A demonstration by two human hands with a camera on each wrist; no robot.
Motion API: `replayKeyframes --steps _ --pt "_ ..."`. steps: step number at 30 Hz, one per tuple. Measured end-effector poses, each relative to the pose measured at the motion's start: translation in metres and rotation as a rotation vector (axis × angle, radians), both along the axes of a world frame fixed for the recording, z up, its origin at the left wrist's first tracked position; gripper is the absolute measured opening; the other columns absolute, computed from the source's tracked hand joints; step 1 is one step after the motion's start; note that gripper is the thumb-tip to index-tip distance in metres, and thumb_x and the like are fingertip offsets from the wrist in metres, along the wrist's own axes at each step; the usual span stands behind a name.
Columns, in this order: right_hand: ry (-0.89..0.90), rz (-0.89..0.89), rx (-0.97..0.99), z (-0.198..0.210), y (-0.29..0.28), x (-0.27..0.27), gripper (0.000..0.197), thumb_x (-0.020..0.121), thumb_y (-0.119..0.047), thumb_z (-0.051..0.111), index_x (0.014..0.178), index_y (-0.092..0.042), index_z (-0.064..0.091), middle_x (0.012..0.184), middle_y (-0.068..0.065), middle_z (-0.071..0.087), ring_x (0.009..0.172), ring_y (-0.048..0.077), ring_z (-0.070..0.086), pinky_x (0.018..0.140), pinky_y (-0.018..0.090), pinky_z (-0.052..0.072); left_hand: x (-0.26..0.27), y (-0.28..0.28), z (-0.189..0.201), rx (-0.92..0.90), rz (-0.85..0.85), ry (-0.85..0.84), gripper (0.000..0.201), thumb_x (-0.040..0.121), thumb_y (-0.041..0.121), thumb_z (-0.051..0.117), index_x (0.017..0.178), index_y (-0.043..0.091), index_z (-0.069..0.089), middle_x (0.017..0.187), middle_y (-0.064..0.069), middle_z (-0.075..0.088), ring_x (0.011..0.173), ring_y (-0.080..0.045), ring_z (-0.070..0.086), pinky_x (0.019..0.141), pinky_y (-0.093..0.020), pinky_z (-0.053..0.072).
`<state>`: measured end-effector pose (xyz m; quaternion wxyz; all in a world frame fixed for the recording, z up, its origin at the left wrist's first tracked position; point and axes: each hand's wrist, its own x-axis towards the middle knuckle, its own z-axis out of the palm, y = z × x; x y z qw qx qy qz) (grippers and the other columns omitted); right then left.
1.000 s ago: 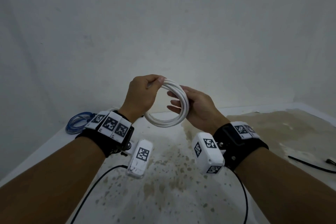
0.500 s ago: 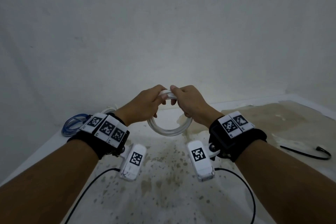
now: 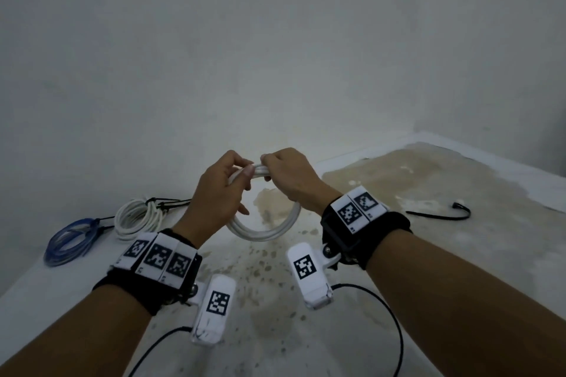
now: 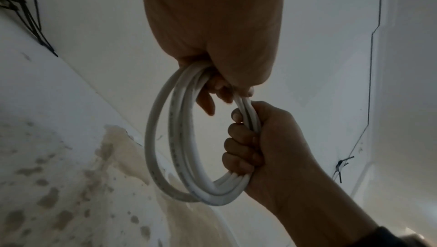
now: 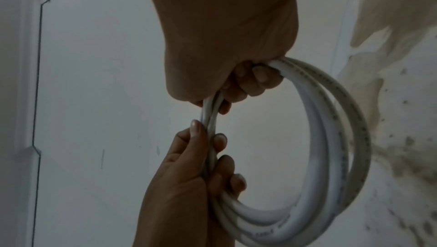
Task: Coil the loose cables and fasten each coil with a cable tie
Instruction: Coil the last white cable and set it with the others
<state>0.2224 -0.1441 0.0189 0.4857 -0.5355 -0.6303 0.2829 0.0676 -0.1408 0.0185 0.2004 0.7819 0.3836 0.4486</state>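
**White coil held in both hands above a stained table**

A white table with brown stains and speckles stands against a plain pale wall. Above it, near the wall, both hands hold one white cable coil, several loops gathered into a ring that hangs clear of the table.

The left hand grips the upper left part of the coil, thumb on one side of the bundled strands and fingers curled round the other. In the right wrist view the left thumb lies along the strands. The right hand grips the top of the coil just beside the left hand, its fingers wrapped in a fist round the bundle. The two hands are almost touching.

To the left of the held coil, on the table by the wall, lies a second white coil with black cable ties sticking out from it. Further left of the held coil, near the table's edge, lies a blue coil. Well to the right of the held coil a loose black cable tie lies curved on the table.

Both wrists wear black bands with square black-and-white markers, and thin black leads trail below them.
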Motion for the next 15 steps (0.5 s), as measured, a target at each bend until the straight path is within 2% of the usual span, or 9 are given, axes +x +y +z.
replayKeyframes --steps 2,4,6,8,9,11,13,15 --pt "-0.027 -0.011 -0.008 -0.006 -0.003 0.013 0.031 0.097 -0.022 0.040 0.091 -0.004 0.064 0.087 0.012 0.060 0.080 0.023 0.054 0.070 0.032 0.046 0.011 -0.002 -0.005 -0.007 -0.023 0.009 0.011 0.099 0.028 0.054 0.099 0.020 0.063 0.071 -0.002 0.065 0.046 -0.008 0.051 0.044 -0.032 0.050" --pt "-0.043 -0.022 -0.006 -0.009 -0.008 0.025 0.029 0.098 -0.022 0.039 0.088 -0.007 0.062 0.087 0.012 0.059 0.080 0.023 0.054 0.072 0.032 0.046 0.025 -0.003 -0.010 0.015 -0.024 -0.001 0.014 0.099 0.029 0.055 0.096 0.021 0.066 0.064 0.006 0.062 0.042 -0.010 0.045 0.043 -0.027 0.043" --pt "-0.038 -0.030 -0.009 -0.010 -0.013 0.035 0.029 0.098 -0.022 0.039 0.087 -0.008 0.061 0.086 0.012 0.059 0.079 0.023 0.054 0.075 0.035 0.048 0.039 -0.004 -0.013 0.032 -0.007 -0.028 0.014 0.098 0.026 0.057 0.091 0.019 0.068 0.059 0.012 0.060 0.042 -0.004 0.044 0.045 -0.021 0.038" --pt "0.008 -0.033 -0.019 -0.014 -0.019 0.045 0.034 0.100 -0.026 0.040 0.079 -0.008 0.060 0.074 0.009 0.058 0.065 0.021 0.052 0.063 0.032 0.045 0.051 -0.006 -0.014 0.035 0.007 -0.038 0.014 0.096 0.024 0.059 0.089 0.018 0.070 0.062 0.015 0.065 0.051 -0.002 0.053 0.052 -0.022 0.044" --pt "0.044 -0.025 -0.035 -0.016 -0.024 0.050 0.039 0.101 -0.030 0.040 0.074 -0.009 0.058 0.065 0.007 0.054 0.055 0.020 0.048 0.053 0.029 0.042 0.057 -0.006 -0.015 0.032 0.010 -0.040 0.014 0.096 0.024 0.060 0.088 0.020 0.071 0.066 0.012 0.067 0.059 -0.006 0.059 0.060 -0.029 0.049" --pt "0.104 0.010 -0.070 -0.020 -0.031 0.061 0.048 0.103 -0.039 0.037 0.073 -0.008 0.057 0.060 0.006 0.052 0.047 0.018 0.045 0.047 0.026 0.040 0.065 -0.006 -0.017 0.012 0.001 -0.030 0.014 0.095 0.024 0.062 0.085 0.023 0.071 0.070 0.009 0.068 0.071 -0.015 0.062 0.074 -0.038 0.051" --pt "0.062 -0.058 -0.098 -0.025 -0.036 0.079 0.060 0.104 -0.046 0.029 0.080 -0.002 0.062 0.070 0.011 0.063 0.057 0.025 0.059 0.057 0.032 0.052 0.073 -0.008 -0.020 -0.001 -0.017 -0.005 0.013 0.094 0.025 0.062 0.084 0.024 0.071 0.073 0.009 0.068 0.074 -0.015 0.063 0.078 -0.039 0.051" --pt "-0.151 -0.282 -0.125 -0.030 -0.041 0.110 0.059 0.104 -0.042 0.030 0.083 0.002 0.063 0.087 0.017 0.070 0.080 0.033 0.067 0.072 0.036 0.053 0.081 -0.011 -0.024 0.003 -0.033 0.018 0.015 0.093 0.029 0.062 0.086 0.021 0.072 0.080 0.005 0.070 0.078 -0.019 0.065 0.080 -0.041 0.052"
